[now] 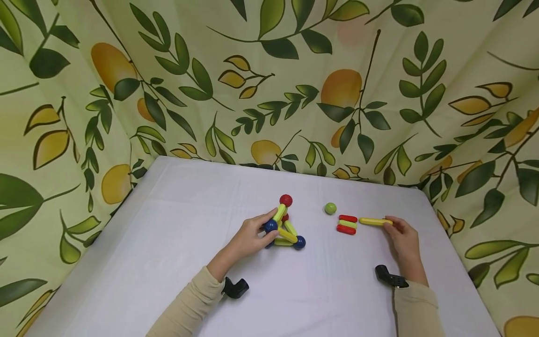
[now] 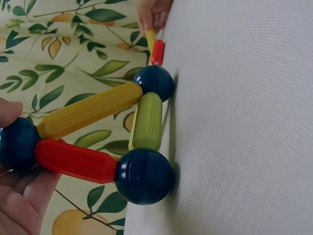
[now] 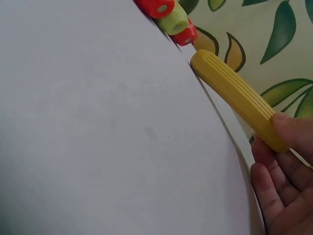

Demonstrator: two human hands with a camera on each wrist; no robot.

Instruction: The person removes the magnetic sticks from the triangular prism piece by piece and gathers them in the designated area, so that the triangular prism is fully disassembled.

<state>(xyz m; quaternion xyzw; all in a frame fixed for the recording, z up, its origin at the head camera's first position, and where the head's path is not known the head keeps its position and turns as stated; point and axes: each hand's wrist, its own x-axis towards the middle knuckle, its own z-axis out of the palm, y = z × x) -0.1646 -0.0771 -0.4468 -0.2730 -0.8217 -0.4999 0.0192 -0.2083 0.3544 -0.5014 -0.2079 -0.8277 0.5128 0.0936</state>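
My left hand (image 1: 247, 238) grips a blue ball (image 1: 271, 225) at the near-left corner of a frame of magnetic rods and balls. From that ball a yellow rod (image 2: 93, 108) and a red rod (image 2: 76, 159) run to two other blue balls close to the tabletop, with a green rod (image 2: 146, 122) between these. A red ball (image 1: 286, 200) tops the far end of a yellow-green rod (image 1: 280, 213). Off to the right, my right hand (image 1: 406, 239) pinches one end of a long yellow rod (image 3: 234, 93) between thumb and fingers, its free end pointing left.
Left of the held rod, two short red rods (image 1: 346, 230) lie side by side with a yellow-green rod (image 1: 347, 224) between them. A green ball (image 1: 330, 208) sits just beyond. A leaf-patterned curtain (image 1: 261, 93) stands behind the white table (image 1: 168, 201).
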